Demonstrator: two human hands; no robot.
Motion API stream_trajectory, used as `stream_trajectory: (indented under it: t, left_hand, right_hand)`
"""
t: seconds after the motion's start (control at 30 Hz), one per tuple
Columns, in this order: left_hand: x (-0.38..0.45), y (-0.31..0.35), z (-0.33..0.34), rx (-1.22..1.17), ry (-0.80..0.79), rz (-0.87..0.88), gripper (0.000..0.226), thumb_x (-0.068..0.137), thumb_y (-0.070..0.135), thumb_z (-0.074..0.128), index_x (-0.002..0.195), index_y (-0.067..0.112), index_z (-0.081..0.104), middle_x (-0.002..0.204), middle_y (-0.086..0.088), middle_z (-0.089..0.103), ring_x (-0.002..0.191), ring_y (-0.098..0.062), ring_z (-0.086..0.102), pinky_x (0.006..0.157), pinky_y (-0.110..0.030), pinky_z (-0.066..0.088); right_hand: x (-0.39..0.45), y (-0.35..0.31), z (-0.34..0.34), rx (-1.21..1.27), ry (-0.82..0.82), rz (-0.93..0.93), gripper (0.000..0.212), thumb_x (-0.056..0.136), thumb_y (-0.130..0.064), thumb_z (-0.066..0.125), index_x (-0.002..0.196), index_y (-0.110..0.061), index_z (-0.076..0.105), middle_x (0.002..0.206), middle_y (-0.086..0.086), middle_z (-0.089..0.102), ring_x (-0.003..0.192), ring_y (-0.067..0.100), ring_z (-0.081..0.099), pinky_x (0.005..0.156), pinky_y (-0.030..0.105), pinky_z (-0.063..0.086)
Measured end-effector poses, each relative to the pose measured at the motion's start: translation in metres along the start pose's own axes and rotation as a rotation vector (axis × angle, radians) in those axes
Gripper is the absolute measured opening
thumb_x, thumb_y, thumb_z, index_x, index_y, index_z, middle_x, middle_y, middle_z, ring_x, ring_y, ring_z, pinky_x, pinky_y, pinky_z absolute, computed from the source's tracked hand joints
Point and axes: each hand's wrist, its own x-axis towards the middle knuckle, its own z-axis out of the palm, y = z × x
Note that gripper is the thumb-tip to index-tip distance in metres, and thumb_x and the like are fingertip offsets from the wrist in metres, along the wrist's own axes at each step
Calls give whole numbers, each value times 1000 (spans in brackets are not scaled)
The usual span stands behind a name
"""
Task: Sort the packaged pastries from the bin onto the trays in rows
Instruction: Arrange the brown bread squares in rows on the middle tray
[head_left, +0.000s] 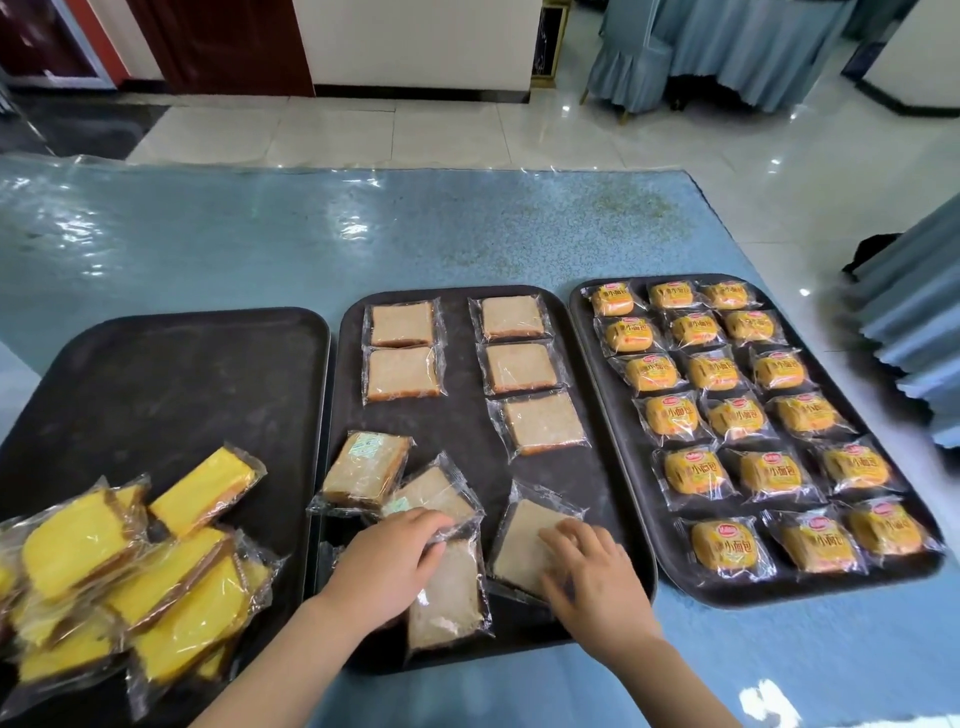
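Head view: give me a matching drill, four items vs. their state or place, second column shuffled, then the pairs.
Things:
1. left tray
2. middle tray
3. right tray
4. right hand

States:
A. filled with neat rows of small yellow bread packs
B. resting on a brown cake pack at the tray's near right
C. holds a loose pile of yellow cake slices
D. partly filled with brown cake packs in two columns

Pairs: 1-C, 2-D, 3-A, 4-B

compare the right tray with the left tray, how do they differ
The right tray holds small round yellow buns in neat rows of three; the left tray holds flat yellow cake slices heaped loosely at its near corner. The right tray is full, the left mostly bare. Both are dark, rounded-corner trays on the blue table.
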Motion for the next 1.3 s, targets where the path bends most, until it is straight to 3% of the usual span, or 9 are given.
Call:
stream_trajectory:
  t: [0.03, 0.1, 0.2, 0.33, 0.43, 0.5, 0.7, 0.87, 1.3]
  left_hand:
    - [1, 0, 0, -1, -8, -6, 32, 99, 33, 45, 130, 34, 52, 122, 19, 58, 104, -2, 55, 77, -19, 43]
    - [1, 0, -1, 0, -20, -13, 32, 99, 33, 45, 130, 34, 52, 120, 19, 59, 101, -1, 56, 78, -21, 46]
    - [1, 0, -1, 6, -26, -11, 32, 99, 34, 45, 129, 34, 52, 118, 19, 59, 100, -1, 56, 79, -23, 48]
    - [-1, 1, -1, -5, -27, -14, 31, 99, 34, 45, 130, 35, 51, 118, 20, 59, 99, 0, 56, 79, -23, 49]
    - [-2, 0, -2, -15, -24, -14, 32, 99, 35, 45, 130, 35, 51, 119, 20, 59, 100, 0, 56, 81, -24, 49]
    - [-2, 0, -2, -17, -23, -14, 32, 98, 35, 45, 130, 35, 51, 119, 19, 59, 100, -1, 56, 80, -25, 50]
    - [1, 0, -2, -14, -20, -15, 33, 99, 35, 45, 131, 34, 52, 118, 18, 59, 99, -1, 56, 78, -23, 48]
    - [0, -1, -2, -37, -27, -25, 33, 99, 35, 45, 131, 35, 51, 117, 20, 59, 100, 1, 54, 79, -21, 47]
    - [2, -5, -1, -84, -45, -32, 31, 98, 35, 46, 128, 35, 54, 115, 20, 58, 105, 0, 51, 87, -24, 46]
  right_hand:
    - [1, 1, 2, -3, -67, -107, 46, 83, -45, 55, 128, -34, 53, 139, -6, 48, 126, 23, 44, 102, 36, 42]
    - [1, 3, 5, 7, -225, -217, 60, 85, -52, 48, 143, -40, 38, 160, -11, 17, 147, 16, 8, 120, 34, 7]
    - [3, 9, 0, 37, -318, -221, 68, 86, -54, 44, 149, -46, 22, 159, -19, -7, 145, 8, -16, 115, 26, -17]
    - [-2, 9, 0, -20, -330, -159, 71, 85, -36, 48, 149, -46, 19, 159, -20, -7, 146, 9, -8, 117, 35, 7]
    - [-10, -1, 13, -91, -252, -54, 73, 67, -35, 65, 136, -44, 45, 153, -8, 38, 135, 25, 45, 105, 41, 40]
    - [-9, -5, 24, -141, -144, 12, 71, 57, -36, 77, 125, -39, 58, 139, -2, 55, 116, 28, 60, 101, 41, 39]
    - [14, -17, 24, -186, -2, 158, 57, 64, -37, 80, 118, -31, 61, 127, 7, 60, 94, 32, 59, 82, 45, 52]
    - [38, -11, 28, -221, 82, 248, 51, 70, -32, 80, 115, -15, 64, 124, 20, 60, 110, 42, 54, 98, 55, 43]
    - [78, -28, 41, -107, 122, 379, 59, 68, -31, 83, 119, -8, 65, 130, 24, 57, 117, 42, 54, 101, 59, 41]
